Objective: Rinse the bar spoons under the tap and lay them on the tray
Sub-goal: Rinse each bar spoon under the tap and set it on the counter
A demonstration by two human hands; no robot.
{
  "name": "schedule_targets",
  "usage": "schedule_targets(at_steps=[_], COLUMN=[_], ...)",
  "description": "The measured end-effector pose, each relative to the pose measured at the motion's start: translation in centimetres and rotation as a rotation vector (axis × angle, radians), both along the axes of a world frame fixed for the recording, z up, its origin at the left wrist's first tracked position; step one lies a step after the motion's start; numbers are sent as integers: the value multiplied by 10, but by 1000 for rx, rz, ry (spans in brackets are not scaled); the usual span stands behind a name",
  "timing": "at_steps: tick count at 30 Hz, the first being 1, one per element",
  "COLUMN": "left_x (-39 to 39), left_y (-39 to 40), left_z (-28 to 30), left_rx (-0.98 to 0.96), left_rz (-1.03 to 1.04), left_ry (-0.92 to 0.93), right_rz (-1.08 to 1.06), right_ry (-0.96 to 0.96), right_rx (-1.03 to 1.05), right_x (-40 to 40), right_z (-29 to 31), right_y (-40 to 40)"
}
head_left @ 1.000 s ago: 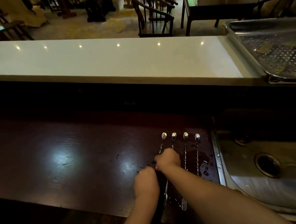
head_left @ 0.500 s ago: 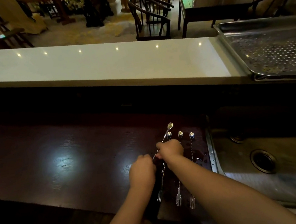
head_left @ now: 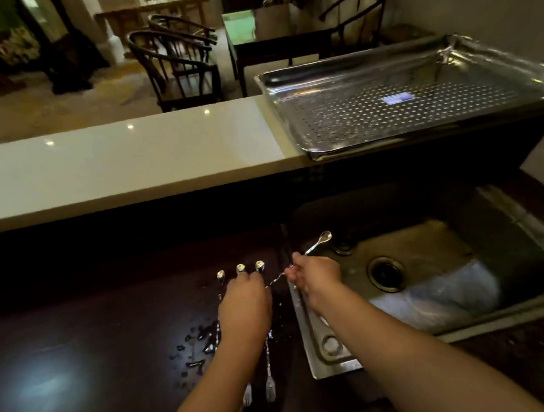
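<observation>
My right hand (head_left: 315, 273) grips one bar spoon (head_left: 317, 243) by its twisted stem, bowl end raised over the left edge of the steel sink (head_left: 435, 256). Three more bar spoons (head_left: 268, 365) lie side by side on the dark wet counter (head_left: 77, 340), bowls away from me and fork ends near me. My left hand (head_left: 245, 303) rests palm down on top of them; whether it grips any I cannot tell. The perforated steel tray (head_left: 387, 108) sits on the pale upper counter at the back right. No tap shows.
A pale bar top (head_left: 110, 161) runs across behind the dark counter. The sink has a round drain (head_left: 385, 273) and something pale blue (head_left: 439, 296) in its near part. Water drops lie left of the spoons. Dark chairs and tables stand in the room beyond.
My right hand has lifted one spoon from the row of four and carried it right, over the sink edge. The view has swung right, bringing the sink and tray further in.
</observation>
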State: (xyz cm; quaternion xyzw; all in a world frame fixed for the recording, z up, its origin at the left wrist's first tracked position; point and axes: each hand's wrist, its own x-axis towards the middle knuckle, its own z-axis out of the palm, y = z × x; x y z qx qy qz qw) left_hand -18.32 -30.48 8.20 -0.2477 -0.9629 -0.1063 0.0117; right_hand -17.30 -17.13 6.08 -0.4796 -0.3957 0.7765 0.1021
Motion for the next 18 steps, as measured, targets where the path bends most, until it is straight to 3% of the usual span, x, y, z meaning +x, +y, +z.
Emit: schedule_targets(at_steps=[2,4,6,8,10,13,18], left_x=[14,31,46,54,61,72,93], left_y=[26,55,86,116,142,175,228], left_z=[1,-2,-11,-16,-19,-17,-12], left_rx=[179,418,641,1022,1363,1609,1710], left_rz=[-69,-91,60,342,551,627,619], left_ry=[89,30,-303,-799,-1093,-1175,-1225], right_rz=[-96,-167,-236,-334,-384,-439,-473], right_ry=[29,56,78,86,96,120,139], right_rx=[-46,-95,-129,-145,-136,-169,-206], right_x=[12,24,37,47,58,76,104], right_z=[4,7,11,12,13,13,10], right_y=[22,43,63,83,102,130,168])
